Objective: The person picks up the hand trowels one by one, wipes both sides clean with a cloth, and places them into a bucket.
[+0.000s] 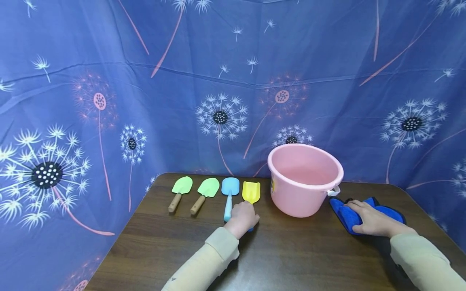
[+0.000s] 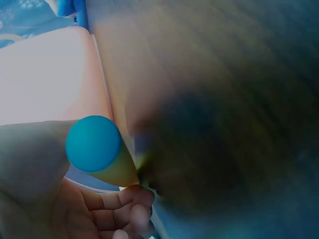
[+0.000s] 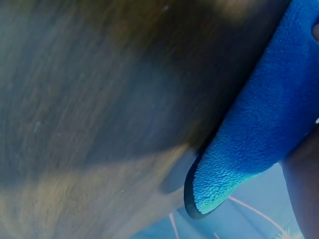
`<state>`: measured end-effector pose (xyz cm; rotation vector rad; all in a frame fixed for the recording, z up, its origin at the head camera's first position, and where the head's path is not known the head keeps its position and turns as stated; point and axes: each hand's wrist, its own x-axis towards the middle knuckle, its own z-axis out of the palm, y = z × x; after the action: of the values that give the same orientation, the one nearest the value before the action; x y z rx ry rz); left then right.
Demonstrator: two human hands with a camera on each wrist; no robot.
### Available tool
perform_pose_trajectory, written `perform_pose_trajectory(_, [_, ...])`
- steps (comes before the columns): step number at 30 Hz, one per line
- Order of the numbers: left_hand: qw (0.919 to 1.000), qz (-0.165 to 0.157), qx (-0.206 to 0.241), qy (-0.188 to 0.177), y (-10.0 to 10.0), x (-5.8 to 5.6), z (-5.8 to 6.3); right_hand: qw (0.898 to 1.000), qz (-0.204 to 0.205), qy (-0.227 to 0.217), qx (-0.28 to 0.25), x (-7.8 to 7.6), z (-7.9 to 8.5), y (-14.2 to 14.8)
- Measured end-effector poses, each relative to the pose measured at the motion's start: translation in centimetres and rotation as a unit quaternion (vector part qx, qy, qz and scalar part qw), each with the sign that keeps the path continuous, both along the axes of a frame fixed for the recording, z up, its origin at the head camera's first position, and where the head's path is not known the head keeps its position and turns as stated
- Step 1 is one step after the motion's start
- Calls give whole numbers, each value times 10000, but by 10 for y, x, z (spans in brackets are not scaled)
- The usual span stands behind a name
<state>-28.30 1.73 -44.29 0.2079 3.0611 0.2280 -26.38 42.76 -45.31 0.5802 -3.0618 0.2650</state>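
Note:
My left hand (image 1: 243, 218) holds a yellow toy shovel (image 1: 251, 191) by its handle, just right of a blue shovel (image 1: 230, 186). In the left wrist view the handle's round blue end (image 2: 93, 144) shows above the curled fingers (image 2: 112, 219); part of the grip is hidden. Over on the right, a bunched blue cloth (image 1: 347, 216) with dark edging lies under my right hand (image 1: 375, 220), which grips it between thumb and fingers. The right wrist view shows the fuzzy cloth (image 3: 264, 114) along the tabletop, with little of the hand visible.
A pink bucket (image 1: 298, 198) with a white handle fitting stands between the hands, towards the back. Two green trowels (image 1: 182, 185) with wooden handles lie left of the blue shovel. Behind the brown table (image 1: 174, 250) hangs a blue dandelion-print curtain (image 1: 174, 121).

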Motion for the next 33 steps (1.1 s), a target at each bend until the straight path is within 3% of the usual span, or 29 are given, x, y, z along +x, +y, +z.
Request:
perform_pose_trajectory(10, [9985, 90, 351, -401, 2, -3, 1, 9999, 18, -83, -115, 7, 6, 3])
perform_pose_trajectory(22, [9958, 357, 688, -478, 2, -6, 3, 9996, 231, 138, 106, 9, 21, 10])
perform_pose_trajectory(33, [9952, 348, 791, -461, 3, -7, 3, 9984, 408, 389, -86, 8, 21, 10])
